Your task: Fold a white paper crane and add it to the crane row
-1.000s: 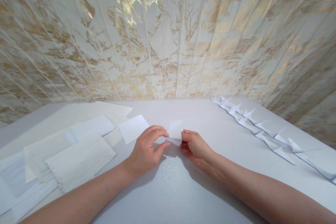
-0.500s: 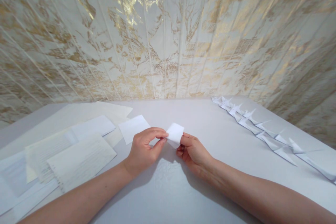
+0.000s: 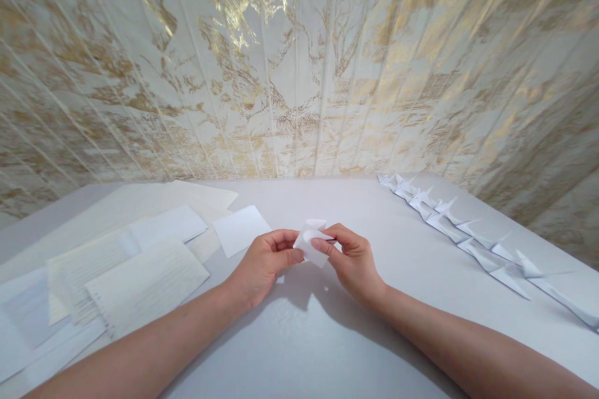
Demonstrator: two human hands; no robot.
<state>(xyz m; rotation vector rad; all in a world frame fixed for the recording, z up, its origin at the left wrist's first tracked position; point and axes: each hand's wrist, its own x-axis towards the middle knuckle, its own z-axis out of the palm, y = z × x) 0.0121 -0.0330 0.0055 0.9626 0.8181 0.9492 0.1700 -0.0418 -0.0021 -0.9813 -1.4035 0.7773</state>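
Between my two hands, above the table, is a small folded white paper (image 3: 312, 249) with its layers partly spread. My left hand (image 3: 267, 262) pinches its left side between thumb and fingers. On the other side, my right hand (image 3: 350, 259) grips the paper, the thumb pressed on its front face and the fingers behind. The far fingertips of both hands are partly hidden by the paper. A loose white square of paper (image 3: 241, 229) lies flat just beyond my left hand.
Several papers overlap at the left, among them a lined notebook sheet (image 3: 147, 287) and a white sheet (image 3: 168, 229). Folded paper cranes (image 3: 440, 224) stand in two rows along the right side of the white table (image 3: 299, 355). A gold-patterned curtain (image 3: 290, 75) hangs behind.
The folded paper has been turned, and its layers now stand apart. My right hand has shifted its grip, bringing the thumb onto the paper's front. My left hand has moved slightly right.
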